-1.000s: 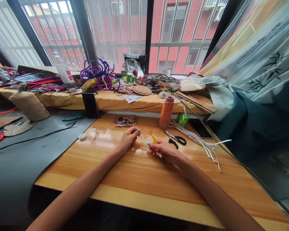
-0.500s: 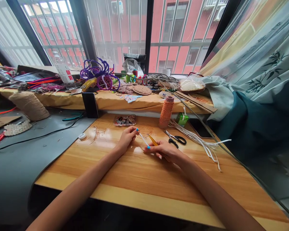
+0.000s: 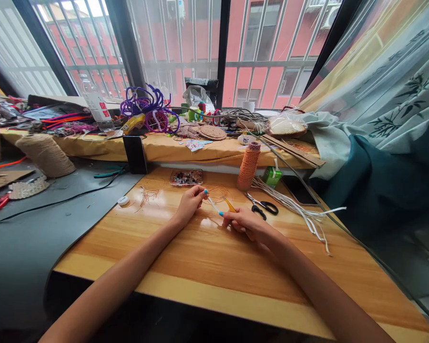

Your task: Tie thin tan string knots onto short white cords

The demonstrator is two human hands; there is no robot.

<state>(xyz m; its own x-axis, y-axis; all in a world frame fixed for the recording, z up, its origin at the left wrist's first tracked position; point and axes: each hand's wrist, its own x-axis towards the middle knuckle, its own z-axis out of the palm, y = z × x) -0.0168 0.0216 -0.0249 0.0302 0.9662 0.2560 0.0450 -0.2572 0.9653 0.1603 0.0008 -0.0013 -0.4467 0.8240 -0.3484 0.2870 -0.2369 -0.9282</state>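
Observation:
My left hand pinches one end of a short white cord between thumb and finger, just above the wooden tabletop. The cord slants down to my right hand, whose fingers are closed on its other end. Yellow tweezers also sit in the right hand, their thin tip pointing up and left. Black-handled scissors lie right beside that hand. Behind the left hand stands a clear box of small beads.
An orange thread spool stands behind the scissors. White cords, a green carton and a dark phone lie to the right. At left are a white round cap, an upright phone and a twine cone.
My right hand has shifted slightly up, and the cord's right end has risen with it. Both hands keep their hold. The whole view has moved a little.

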